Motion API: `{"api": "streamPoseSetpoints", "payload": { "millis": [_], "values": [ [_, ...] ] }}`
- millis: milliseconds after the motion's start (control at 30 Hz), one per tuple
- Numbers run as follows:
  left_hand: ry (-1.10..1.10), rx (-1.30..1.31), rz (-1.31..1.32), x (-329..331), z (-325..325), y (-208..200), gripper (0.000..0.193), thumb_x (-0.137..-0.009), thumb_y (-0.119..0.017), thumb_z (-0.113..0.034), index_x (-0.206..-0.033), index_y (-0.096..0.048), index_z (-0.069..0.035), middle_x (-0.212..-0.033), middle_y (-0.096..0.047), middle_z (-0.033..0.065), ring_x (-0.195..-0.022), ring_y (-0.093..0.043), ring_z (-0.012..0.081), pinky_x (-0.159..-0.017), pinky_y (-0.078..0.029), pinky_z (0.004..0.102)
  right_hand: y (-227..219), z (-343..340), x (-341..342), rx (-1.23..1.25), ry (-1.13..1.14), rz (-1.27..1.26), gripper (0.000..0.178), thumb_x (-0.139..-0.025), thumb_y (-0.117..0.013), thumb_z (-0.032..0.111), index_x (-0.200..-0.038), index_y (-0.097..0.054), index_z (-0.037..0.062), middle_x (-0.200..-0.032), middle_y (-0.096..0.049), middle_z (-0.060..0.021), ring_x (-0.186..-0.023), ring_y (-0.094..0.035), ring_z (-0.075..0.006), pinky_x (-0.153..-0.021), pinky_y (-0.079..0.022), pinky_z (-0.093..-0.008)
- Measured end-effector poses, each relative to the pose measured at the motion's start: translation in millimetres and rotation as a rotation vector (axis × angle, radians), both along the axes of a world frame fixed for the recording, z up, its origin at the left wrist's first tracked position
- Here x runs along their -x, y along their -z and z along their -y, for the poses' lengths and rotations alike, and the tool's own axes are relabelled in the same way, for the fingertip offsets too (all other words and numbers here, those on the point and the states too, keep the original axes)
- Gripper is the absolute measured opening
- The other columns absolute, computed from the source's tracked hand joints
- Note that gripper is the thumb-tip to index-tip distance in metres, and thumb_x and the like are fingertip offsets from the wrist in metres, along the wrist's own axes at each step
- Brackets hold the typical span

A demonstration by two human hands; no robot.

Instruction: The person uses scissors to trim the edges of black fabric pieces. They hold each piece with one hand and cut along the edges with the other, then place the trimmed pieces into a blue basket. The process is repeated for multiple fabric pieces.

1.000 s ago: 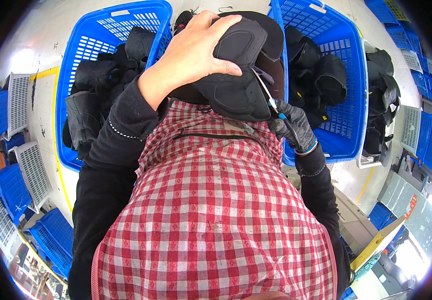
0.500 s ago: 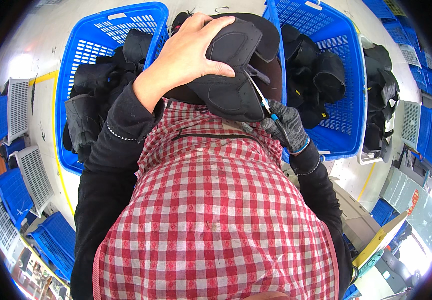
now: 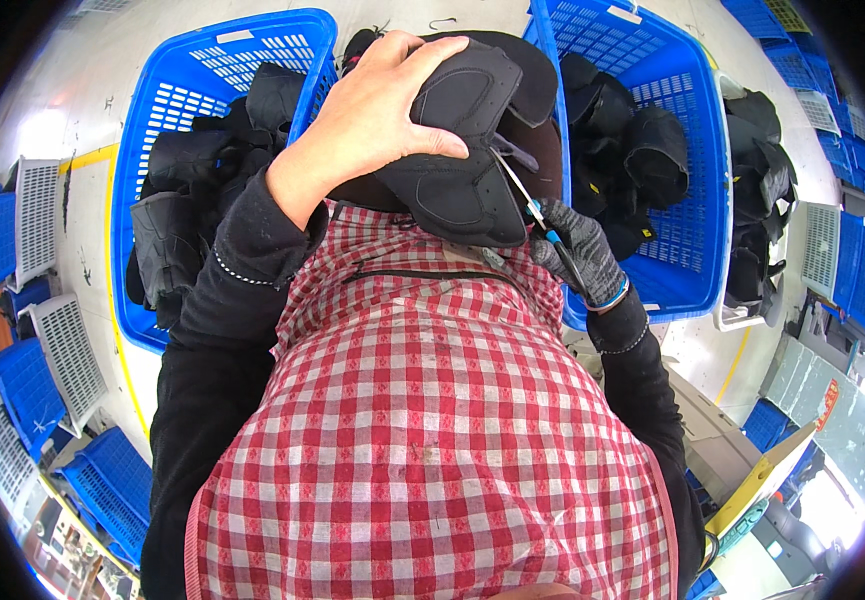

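My left hand [image 3: 377, 120], bare, grips a black stitched shoe upper [image 3: 457, 180] with a curved edge and small punched holes. Its thumb lies across the front and the fingers reach over the far edge. In a grey knit glove, my right hand [image 3: 577, 250] closes round a slim tool [image 3: 549, 232] with a long thin pale shaft and blue and dark parts on the handle. The tool's tip meets the upper at the notch in its right edge, beside a dark grey strip [image 3: 515, 153]. Behind the upper, more black material covers my lap. The glove's fingertips are partly hidden.
A blue basket [image 3: 132, 130] of black pieces stands on the left, and another blue basket [image 3: 717, 130] of them on the right. Beyond that one is a white rack [image 3: 737, 322] with more black pieces. A red checked apron [image 3: 422, 420] covers my front.
The grips stay the same, with the tool's tip still at the notch. My right hand has shifted very slightly; the upper has hardly moved.
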State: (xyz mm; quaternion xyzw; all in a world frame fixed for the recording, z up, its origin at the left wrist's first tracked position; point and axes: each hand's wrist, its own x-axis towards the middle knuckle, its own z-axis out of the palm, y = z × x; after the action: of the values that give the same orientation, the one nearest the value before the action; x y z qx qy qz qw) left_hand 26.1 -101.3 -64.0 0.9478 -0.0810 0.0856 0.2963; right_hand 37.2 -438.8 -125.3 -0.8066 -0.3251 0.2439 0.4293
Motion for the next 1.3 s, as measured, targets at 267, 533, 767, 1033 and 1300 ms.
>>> {"api": "streamPoseSetpoints", "payload": {
  "millis": [267, 533, 767, 1033, 1300],
  "values": [
    [-0.002, -0.025, 0.009, 0, 3, -1, 0.103, -0.063, -0.092, -0.051, -0.153, -0.048, -0.027, -0.141, -0.051, 0.0143, -0.129, -0.056, 0.0371, -0.108, -0.048, 0.0444, -2, -5, 0, -0.040, 0.006, -0.040, 0.067, -0.088, -0.079, 0.048, -0.131, -0.064, -0.0012, -0.110, -0.073, -0.0227, -0.098, -0.073, -0.0362, -0.085, -0.058, -0.0396],
    [0.006, -0.031, 0.035, -1, 1, 3, 0.103, -0.063, -0.092, -0.053, -0.153, -0.047, -0.027, -0.140, -0.052, 0.0143, -0.128, -0.056, 0.0371, -0.107, -0.049, 0.0446, -5, -5, 1, -0.004, 0.026, -0.013, 0.067, -0.088, -0.080, 0.046, -0.133, -0.063, -0.0012, -0.108, -0.074, -0.0224, -0.096, -0.075, -0.0332, -0.084, -0.058, -0.0381],
    [0.037, -0.006, 0.044, -1, -4, 5, 0.103, -0.065, -0.091, -0.052, -0.154, -0.047, -0.026, -0.139, -0.053, 0.0145, -0.128, -0.056, 0.0371, -0.107, -0.048, 0.0449, -3, -5, 2, -0.046, 0.031, 0.015, 0.063, -0.088, -0.081, 0.040, -0.131, -0.064, -0.0033, -0.106, -0.074, -0.0239, -0.095, -0.075, -0.0338, -0.084, -0.058, -0.0377],
    [-0.185, 0.305, 0.238, -13, -12, 11, 0.039, -0.089, -0.080, -0.041, -0.112, -0.076, -0.009, -0.106, -0.077, 0.0101, -0.100, -0.074, 0.0262, -0.089, -0.057, 0.0342, -8, -33, 22, -0.090, -0.010, 0.113, 0.058, -0.086, -0.084, 0.037, -0.127, -0.067, -0.0001, -0.098, -0.074, -0.0193, -0.083, -0.074, -0.0291, -0.076, -0.056, -0.0361],
    [0.571, 0.052, 0.048, -68, -30, -45, 0.027, -0.092, -0.075, -0.036, -0.096, -0.079, -0.009, -0.091, -0.073, 0.0046, -0.093, -0.070, 0.0211, -0.084, -0.054, 0.0313, -74, -22, 0, -0.562, 0.308, 0.061, 0.054, -0.089, -0.083, 0.033, -0.130, -0.063, 0.0040, -0.096, -0.070, -0.0032, -0.076, -0.066, -0.0105, -0.063, -0.052, -0.0219]
  ]
}}
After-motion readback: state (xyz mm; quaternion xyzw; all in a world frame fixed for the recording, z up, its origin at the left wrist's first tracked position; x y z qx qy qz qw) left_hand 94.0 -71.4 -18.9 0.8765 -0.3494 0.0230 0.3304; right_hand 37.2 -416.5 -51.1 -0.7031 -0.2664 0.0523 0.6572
